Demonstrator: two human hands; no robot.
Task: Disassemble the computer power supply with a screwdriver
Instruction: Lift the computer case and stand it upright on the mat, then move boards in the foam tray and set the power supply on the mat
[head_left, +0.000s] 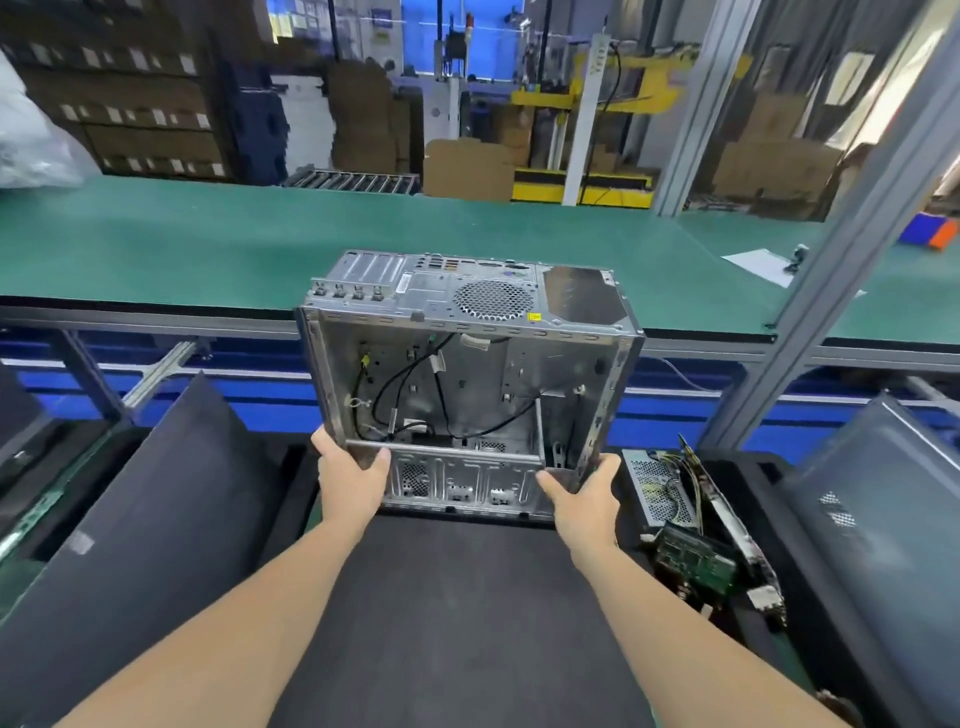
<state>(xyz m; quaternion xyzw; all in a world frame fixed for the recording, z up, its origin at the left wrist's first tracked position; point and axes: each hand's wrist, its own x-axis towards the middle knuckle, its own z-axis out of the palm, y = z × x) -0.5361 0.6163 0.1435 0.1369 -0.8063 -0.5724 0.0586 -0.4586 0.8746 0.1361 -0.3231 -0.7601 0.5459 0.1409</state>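
Left hand (353, 480), right hand (584, 501) gripping case (467, 374), rear upward.

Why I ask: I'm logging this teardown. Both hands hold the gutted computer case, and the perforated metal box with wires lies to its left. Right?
No. The head view shows the perforated metal box with wires lying to the right of the computer case; the left hand and right hand do hold it.
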